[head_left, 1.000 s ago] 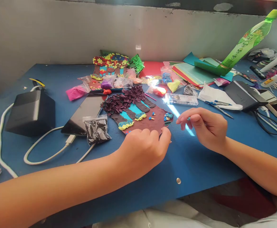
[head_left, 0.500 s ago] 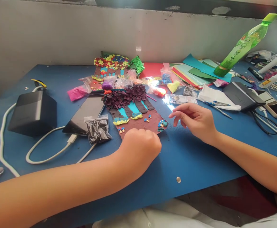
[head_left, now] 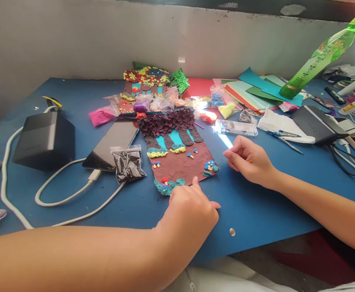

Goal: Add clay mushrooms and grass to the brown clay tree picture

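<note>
A brown clay picture (head_left: pixel 180 164) lies on the blue table, with dark purple ruffled clay along its top, grey trunks, turquoise gaps and small blue, red and yellow mushroom shapes. My left hand (head_left: pixel 194 215) is at its near edge, the back of the hand towards me and most fingers curled under, out of sight; whether it holds anything is hidden. To the right of the picture, just off its corner, my right hand (head_left: pixel 248 162) is closed in a pinch, and what sits between its fingertips is too small to make out.
A bag of black clay (head_left: pixel 128 164) rests against a dark phone (head_left: pixel 112 142) on the left, near a black box (head_left: pixel 45 140) and white cables. Behind are clay bags and another clay picture (head_left: pixel 147 81). Compasses (head_left: pixel 283 138), papers and a green bottle (head_left: pixel 320 61) lie right.
My left hand has moved down and slightly right, uncovering the picture's lower left corner with a red mushroom. The fingers of my right hand have come together in a pinch.
</note>
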Tool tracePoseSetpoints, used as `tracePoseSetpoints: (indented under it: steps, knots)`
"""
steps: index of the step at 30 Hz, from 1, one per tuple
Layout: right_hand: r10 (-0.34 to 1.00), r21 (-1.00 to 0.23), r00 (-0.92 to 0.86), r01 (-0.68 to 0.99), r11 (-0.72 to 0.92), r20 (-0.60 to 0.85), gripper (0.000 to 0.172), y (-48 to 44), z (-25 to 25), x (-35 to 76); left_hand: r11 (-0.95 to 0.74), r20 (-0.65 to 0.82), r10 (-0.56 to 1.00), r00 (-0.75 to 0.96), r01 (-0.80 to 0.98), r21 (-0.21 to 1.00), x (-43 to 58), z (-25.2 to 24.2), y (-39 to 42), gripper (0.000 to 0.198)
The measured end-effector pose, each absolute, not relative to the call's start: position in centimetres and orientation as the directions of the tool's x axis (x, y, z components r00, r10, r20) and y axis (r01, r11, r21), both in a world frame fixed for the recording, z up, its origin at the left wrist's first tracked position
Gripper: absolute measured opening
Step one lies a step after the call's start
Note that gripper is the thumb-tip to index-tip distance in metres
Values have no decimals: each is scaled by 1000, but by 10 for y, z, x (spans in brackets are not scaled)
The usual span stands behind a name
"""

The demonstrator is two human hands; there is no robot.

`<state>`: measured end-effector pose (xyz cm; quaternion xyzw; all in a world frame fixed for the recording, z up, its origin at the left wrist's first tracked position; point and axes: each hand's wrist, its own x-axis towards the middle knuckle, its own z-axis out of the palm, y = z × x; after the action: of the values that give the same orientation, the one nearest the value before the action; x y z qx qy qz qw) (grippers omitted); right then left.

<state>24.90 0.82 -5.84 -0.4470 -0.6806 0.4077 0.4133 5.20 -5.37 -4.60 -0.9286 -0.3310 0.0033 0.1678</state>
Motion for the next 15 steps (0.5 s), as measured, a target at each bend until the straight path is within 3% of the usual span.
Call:
tracePoseSetpoints:
  steps: [6,15]
  knots:
    - [923,-919,-355,296,260,147,41,4,-58,249,-619,142,690,710,680,-393,49,-51,-72,44]
    - [875,-840,-463,412,354,142,41,-2,-57,246,-583,244,694,678,727,-362,53,-64,-75,73]
